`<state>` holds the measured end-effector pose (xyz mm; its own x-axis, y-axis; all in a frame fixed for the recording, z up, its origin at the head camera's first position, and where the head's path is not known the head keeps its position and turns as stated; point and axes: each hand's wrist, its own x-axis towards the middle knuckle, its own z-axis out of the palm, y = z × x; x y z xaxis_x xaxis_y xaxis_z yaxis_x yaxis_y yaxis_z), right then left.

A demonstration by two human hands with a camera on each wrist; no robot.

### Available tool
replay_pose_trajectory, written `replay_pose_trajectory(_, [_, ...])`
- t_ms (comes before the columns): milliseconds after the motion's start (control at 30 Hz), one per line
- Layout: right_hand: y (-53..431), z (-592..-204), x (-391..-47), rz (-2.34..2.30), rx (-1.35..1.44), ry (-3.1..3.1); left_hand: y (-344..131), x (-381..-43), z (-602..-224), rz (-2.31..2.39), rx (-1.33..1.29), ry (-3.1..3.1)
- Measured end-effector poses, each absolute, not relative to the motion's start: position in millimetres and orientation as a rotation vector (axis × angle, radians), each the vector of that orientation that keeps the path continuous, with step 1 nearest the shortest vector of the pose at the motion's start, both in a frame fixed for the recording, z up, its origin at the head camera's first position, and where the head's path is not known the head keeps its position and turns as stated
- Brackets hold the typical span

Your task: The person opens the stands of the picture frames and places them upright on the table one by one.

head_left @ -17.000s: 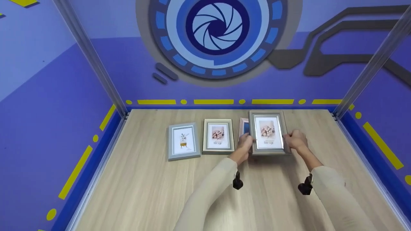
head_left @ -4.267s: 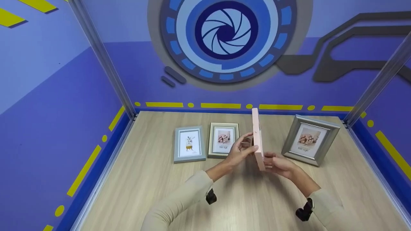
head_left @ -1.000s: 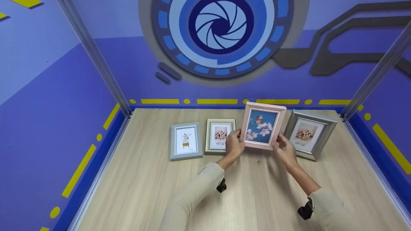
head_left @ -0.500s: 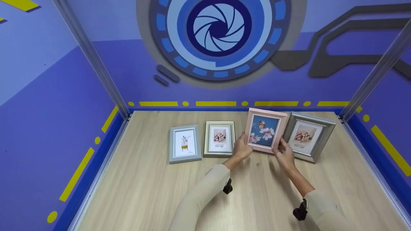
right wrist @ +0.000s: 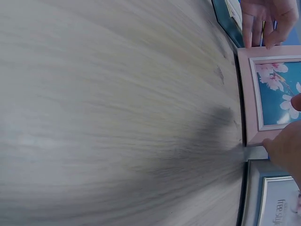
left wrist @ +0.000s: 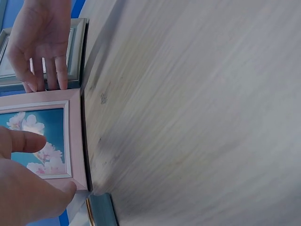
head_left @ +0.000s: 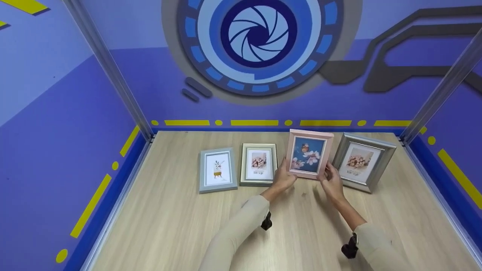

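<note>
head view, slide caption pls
Left hand and right hand hold a pink photo frame between a gold-edged frame and a silver-grey frame.

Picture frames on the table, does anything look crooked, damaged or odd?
One thing: the silver frame at the right end sits askew, angled inward toward the pink frame, while the gold frame sits nearly square to the table. No damage or spill shows.

Pale wood-grain bench spreads beneath the left hand, and beyond it rises a purple-blue wall bearing a big round shutter emblem, yellow dashes along its foot, metal posts to the hand's left and right!
</note>
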<state>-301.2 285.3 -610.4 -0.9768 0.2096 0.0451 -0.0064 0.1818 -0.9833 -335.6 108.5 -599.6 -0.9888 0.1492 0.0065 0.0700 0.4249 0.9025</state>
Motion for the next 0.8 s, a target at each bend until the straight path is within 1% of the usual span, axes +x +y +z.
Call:
replay_pose_trajectory(133, [286.1,-608.7,-300.5,1.989,-0.180,-2.265,105.9,-334.4,-599.9,1.593,0.211,2.573])
replay_pose_trajectory(200, [286.4,-606.6,-299.7,1.954,-0.191,-2.317,103.9,-334.8,-599.3,1.568,0.220,2.561])
replay_pose_trajectory(333, [285.7,-601.5,-297.3,1.754,-0.253,-2.480,98.0,-335.8,-596.6,1.565,0.240,2.537])
replay_pose_trajectory(467, [281.1,-597.9,-292.3,1.445,-0.271,-2.642,90.1,-336.6,-591.5,1.627,0.222,2.562])
replay_pose_trajectory(600, [269.1,-595.5,-287.0,1.258,-0.133,-2.759,79.9,-335.8,-581.9,1.713,0.137,2.594])
replay_pose_trajectory(800, [237.4,-602.1,-282.4,1.328,0.094,-2.902,59.5,-333.1,-580.3,1.670,0.072,2.760])
